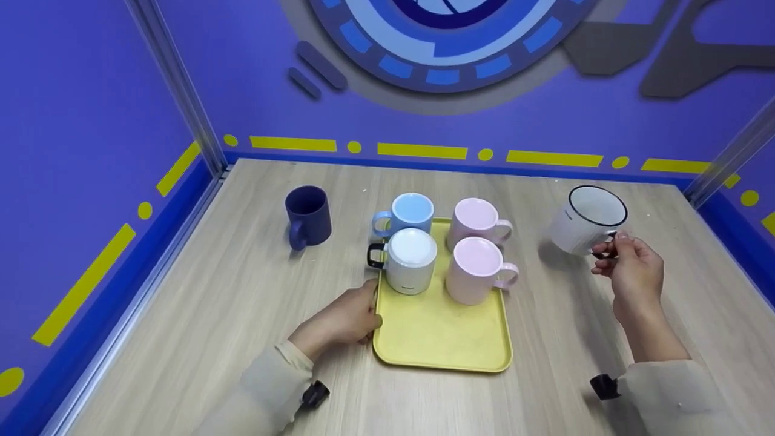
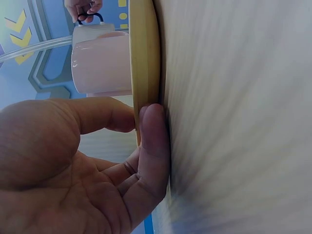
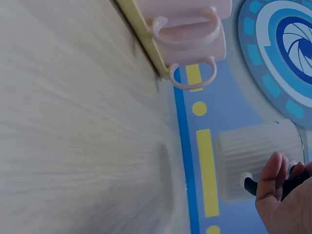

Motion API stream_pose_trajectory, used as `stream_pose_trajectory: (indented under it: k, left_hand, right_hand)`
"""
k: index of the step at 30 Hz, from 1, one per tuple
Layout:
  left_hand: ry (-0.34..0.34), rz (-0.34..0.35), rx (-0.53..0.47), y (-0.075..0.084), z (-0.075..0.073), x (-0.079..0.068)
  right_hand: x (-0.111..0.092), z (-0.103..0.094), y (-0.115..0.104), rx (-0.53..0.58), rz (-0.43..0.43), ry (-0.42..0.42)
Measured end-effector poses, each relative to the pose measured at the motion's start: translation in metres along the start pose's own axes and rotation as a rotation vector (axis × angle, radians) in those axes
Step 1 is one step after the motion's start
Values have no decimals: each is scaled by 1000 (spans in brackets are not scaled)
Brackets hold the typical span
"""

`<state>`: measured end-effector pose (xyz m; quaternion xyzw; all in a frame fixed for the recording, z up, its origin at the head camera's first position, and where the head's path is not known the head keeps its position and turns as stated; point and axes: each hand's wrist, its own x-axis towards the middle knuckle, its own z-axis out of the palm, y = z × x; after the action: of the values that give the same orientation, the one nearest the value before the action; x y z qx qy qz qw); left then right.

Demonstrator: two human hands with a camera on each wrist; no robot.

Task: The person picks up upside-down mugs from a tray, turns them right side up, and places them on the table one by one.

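Note:
My left hand (image 1: 354, 312) pinches the left edge of the yellow tray (image 1: 442, 339), with thumb above and a finger under the rim in the left wrist view. Four mugs stand upside down on it: a light blue mug (image 1: 413, 212), a white mug with a black handle (image 1: 412, 263), and two pink mugs, one behind (image 1: 475, 221) and one in front (image 1: 475, 272). To the right, my right hand (image 1: 636, 266) grips the black handle of a ribbed white mug (image 1: 584, 221) with a dark rim. This mug is mouth up, raised off the table in the right wrist view.
A dark blue mug (image 1: 309, 215) stands mouth up on the wooden table (image 1: 212, 303), left of the tray. Blue-purple panels (image 1: 363, 115) with yellow marks close off the back and sides, joined by metal posts (image 1: 187, 91).

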<state>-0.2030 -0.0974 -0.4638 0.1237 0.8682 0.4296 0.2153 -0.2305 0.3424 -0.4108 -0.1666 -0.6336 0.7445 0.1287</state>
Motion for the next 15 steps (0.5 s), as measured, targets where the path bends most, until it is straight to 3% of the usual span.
stream_pose_trajectory:
  k: [15]
  left_hand:
    - [-9, 3, 22, 0, -1, 1]
  right_hand:
    - [24, 5, 21, -102, 92, 41]
